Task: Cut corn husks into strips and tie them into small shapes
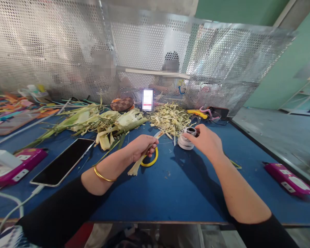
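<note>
Blue tabletop (150, 199), matt, with small scraps scattered on it; perforated metal screen (144, 41) upright along its far edge.

Fingers, left hand (142, 146): thumb pressed against curled fingers, pinching a pale husk strip (135, 167); its frayed end fans out toward the near edge. Yellow loop of scissors (149, 165) just beneath; cannot tell if any finger bears on it. Right hand (209, 139): thumb and fingertips bent around the upper part of a white spool (186, 143), dark core facing up; outer fingers partly hidden. A fine thread seems to run between the hands, too faint to trace fully.

Handling, judged: husk strip very light, papery, pliable across its width, liable to split lengthwise; best pinched flat where its layers gather, not at the frayed end. Spool likely light but firm, smooth-sided, apt to roll if tipped; sound hold is across the rim, thumb opposite fingers. Thread could slip or cut into soft husk if drawn hard.

Outward: heap of shredded husk (170, 119) just beyond the hands; larger husk leaves (105, 120) to its left. Patterned pouch (122, 103) behind the leaves. Yellow-handled tool (197, 114) beside pink handles (207, 113), right of the heap. Dark-screened phone (63, 162), cable attached, near the left forearm; magenta power strips (32, 164) at both sides.
</note>
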A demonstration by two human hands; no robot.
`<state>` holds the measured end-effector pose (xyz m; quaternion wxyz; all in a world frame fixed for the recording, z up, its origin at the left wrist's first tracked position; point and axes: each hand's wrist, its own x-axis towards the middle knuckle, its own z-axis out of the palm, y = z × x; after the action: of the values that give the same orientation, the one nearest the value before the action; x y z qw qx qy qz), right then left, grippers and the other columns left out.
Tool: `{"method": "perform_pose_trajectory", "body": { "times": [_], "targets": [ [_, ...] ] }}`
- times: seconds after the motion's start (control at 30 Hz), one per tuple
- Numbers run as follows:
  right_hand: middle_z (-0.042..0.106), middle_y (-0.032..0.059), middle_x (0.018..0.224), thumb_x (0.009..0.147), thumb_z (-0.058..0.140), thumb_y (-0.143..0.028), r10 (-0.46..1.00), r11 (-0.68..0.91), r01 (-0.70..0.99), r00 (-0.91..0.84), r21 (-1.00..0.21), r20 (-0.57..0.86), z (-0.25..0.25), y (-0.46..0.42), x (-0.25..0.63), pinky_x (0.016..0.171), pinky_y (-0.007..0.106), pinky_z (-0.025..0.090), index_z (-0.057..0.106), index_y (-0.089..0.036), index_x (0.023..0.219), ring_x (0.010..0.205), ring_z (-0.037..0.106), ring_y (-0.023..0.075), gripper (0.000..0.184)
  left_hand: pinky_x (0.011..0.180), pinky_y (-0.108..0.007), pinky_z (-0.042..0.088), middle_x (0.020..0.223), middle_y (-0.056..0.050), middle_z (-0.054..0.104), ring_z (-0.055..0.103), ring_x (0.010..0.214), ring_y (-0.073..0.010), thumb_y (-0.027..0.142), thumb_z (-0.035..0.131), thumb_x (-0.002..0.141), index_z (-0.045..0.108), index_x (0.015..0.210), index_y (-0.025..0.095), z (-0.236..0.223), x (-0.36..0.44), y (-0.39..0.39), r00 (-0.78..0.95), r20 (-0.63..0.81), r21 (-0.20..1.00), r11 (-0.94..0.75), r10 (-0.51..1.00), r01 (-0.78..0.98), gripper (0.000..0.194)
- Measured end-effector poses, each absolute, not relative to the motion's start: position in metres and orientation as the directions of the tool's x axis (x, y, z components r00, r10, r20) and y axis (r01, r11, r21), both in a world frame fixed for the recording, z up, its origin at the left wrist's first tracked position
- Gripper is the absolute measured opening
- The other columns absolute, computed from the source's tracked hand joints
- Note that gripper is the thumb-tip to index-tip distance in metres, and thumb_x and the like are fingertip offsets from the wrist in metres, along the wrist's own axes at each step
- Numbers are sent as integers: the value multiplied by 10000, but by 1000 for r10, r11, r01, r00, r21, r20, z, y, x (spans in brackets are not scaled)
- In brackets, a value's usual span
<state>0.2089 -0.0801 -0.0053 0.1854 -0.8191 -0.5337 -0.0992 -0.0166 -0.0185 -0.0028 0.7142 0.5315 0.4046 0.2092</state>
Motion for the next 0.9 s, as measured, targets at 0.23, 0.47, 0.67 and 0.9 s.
{"method": "perform_pose_trajectory", "body": {
  "times": [0.23, 0.47, 0.67, 0.9],
  "targets": [
    [600, 115, 1048, 778, 542, -518, 870, -295, 941, 337, -168, 360, -6, -79, 213, 666, 315, 405, 495, -198, 1147, 897, 588, 270, 491, 388, -184, 310, 518, 59, 404, 360, 382, -53, 143, 438, 826, 482, 684, 156, -5, -19, -13, 605, -323, 936, 342, 728, 88, 149],
    [535, 78, 1068, 662, 627, -237, 933, -192, 942, 262, -275, 246, -1, -85, 264, 712, 276, 436, 511, -224, 1147, 872, 587, 210, 500, 369, -170, 304, 509, 60, 397, 349, 380, -46, 105, 462, 799, 489, 673, 155, -1, -21, -12, 573, -311, 944, 315, 759, 94, 138],
    [552, 84, 1033, 717, 598, -319, 906, -299, 916, 361, -267, 222, 1, -84, 268, 768, 326, 438, 543, -235, 1162, 895, 587, 246, 456, 373, -160, 312, 507, 64, 384, 340, 383, -41, 115, 476, 780, 486, 663, 159, 0, -22, -12, 582, -312, 944, 313, 751, 102, 125],
    [568, 129, 1164, 772, 551, -447, 880, -324, 907, 394, -270, 267, -1, -84, 275, 834, 353, 430, 539, -190, 1219, 1021, 565, 280, 516, 380, -160, 298, 501, 66, 374, 334, 380, -40, 125, 493, 769, 481, 648, 159, 1, -23, -11, 581, -305, 949, 295, 754, 116, 127]
  ]
}}
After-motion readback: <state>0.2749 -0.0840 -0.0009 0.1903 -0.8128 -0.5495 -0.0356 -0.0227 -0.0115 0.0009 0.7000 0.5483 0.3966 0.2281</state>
